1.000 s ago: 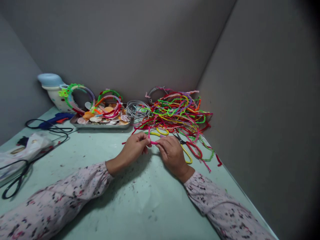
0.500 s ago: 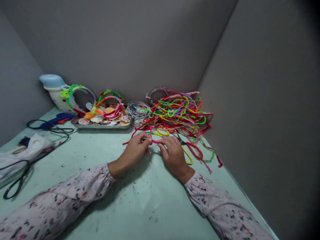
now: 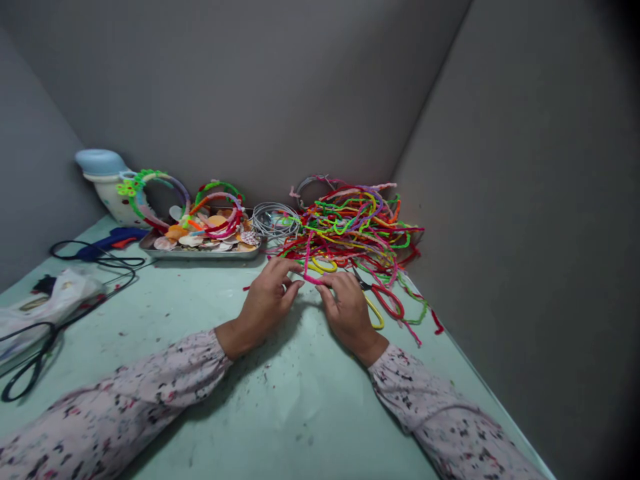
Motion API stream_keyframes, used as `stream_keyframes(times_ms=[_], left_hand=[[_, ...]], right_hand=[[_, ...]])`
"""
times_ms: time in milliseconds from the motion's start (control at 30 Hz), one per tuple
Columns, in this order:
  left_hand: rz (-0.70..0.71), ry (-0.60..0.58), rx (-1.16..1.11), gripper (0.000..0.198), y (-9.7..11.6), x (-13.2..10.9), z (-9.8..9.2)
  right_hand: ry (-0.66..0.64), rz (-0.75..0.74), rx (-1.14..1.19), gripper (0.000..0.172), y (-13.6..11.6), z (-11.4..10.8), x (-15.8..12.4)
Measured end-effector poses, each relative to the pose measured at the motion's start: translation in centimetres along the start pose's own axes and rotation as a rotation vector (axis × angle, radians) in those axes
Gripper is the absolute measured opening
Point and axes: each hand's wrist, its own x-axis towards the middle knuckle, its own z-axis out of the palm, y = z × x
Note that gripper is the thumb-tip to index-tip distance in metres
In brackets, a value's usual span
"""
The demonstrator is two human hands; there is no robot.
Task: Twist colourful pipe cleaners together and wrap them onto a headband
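Between my hands is a bright pink pipe cleaner (image 3: 309,257), bent so that one part stands up and a short part runs to the right. My right hand (image 3: 347,310) pinches the short end between thumb and fingers. Just left of the bend is my left hand (image 3: 270,293), its thumb and index finger apart; the index fingertip is close to the upright part, and I cannot tell if it touches. Beyond the right hand lie red-handled scissors (image 3: 390,301) and a yellow-handled pair (image 3: 376,315), partly hidden by that hand.
A heap of coloured pipe cleaners (image 3: 350,220) lies at the back right. Beside it are a coil of grey wire (image 3: 275,220) and a metal tray (image 3: 200,257) of shells with decorated hoops. Farther left are a bottle (image 3: 113,197), a blue tool (image 3: 103,245), a black cable (image 3: 47,350) and a plastic bag (image 3: 75,290).
My left thumb and index finger have parted from the pink pipe cleaner, showing more of its upright part. The right hand keeps its pinch and has hardly moved.
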Motion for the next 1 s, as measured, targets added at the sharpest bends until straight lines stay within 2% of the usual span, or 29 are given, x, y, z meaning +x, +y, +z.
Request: stream_keyframes(times_ms=[200,467,767,1000], left_hand=[[0.034,0.003,0.030,0.013,-0.04,-0.04,-0.14],[0.104,0.008,0.095,0.015,-0.66,0.04,-0.21],[0.104,-0.003,0.122,0.015,-0.80,0.13,-0.18],[0.086,-0.055,0.135,0.013,-0.74,0.15,-0.14]], right_hand=[[-0.014,0.000,0.005,0.013,-0.04,0.08,-0.11],[-0.012,-0.006,0.015,0.011,-0.17,-0.04,-0.05],[0.007,-0.042,-0.004,0.011,-0.17,0.00,-0.09],[0.016,-0.070,-0.012,0.010,-0.29,-0.12,0.08]])
